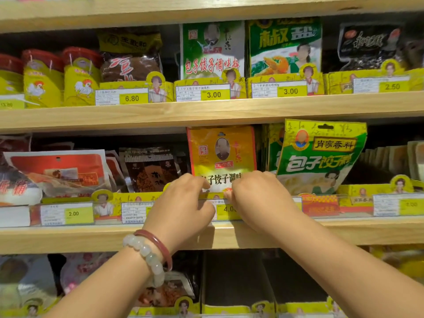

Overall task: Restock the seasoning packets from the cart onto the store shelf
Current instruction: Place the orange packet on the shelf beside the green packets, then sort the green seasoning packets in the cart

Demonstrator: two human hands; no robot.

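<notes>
Placing step: both hands – left hand (183,198) & right hand (254,193) – pinch the yellow seasoning packet (221,154) upright at frame centre, mid shelf (68,239). Next, prob. – seat it, let go.

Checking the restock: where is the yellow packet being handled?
Head view, middle shelf, centre: the yellow packet stands between the brown packet and green packet.
</notes>
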